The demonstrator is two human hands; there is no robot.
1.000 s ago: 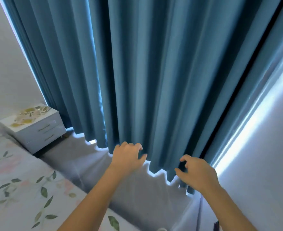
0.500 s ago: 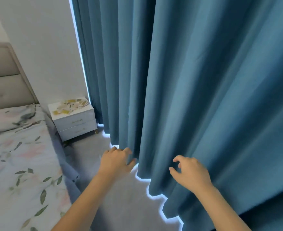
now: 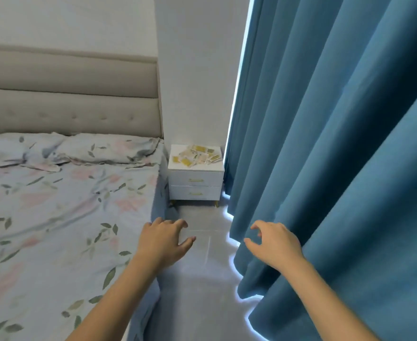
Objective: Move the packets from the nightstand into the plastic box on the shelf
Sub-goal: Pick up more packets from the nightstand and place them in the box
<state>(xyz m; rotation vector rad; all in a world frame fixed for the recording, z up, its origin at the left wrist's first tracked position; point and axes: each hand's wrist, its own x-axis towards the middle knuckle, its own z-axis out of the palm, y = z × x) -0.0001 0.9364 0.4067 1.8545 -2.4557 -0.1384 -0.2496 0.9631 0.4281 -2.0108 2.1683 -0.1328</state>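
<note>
While your arms reach forward over the floor (image 3: 197,279) between bed and curtain, both hands are empty: your left hand (image 3: 164,242), at about 7 o'clock from the middle of the view, hangs palm down with fingers loosely curled and thumb out, its grip released. Your right hand (image 3: 274,244), at 5 o'clock, has the same slack pose just beside the blue curtain (image 3: 337,168), apparently not touching it, and its grip holds nothing either.

Beyond them, at 12 o'clock from your hands, stands the white nightstand (image 3: 195,178), wedged between the bed (image 3: 62,205) and the curtain. The packets (image 3: 197,156) lie in a loose, overlapping heap on its top, well apart from both hands. The plastic box and the shelf are not in sight.

Judging by their look, the packets are small, flat, light sachets, thin and probably slick, likely to slide or fan out if you scoop carelessly. Gather a small stack, pinching it across the flat faces near the middle, or sweep them toward the front edge into a cupped palm. You must first step closer.
</note>
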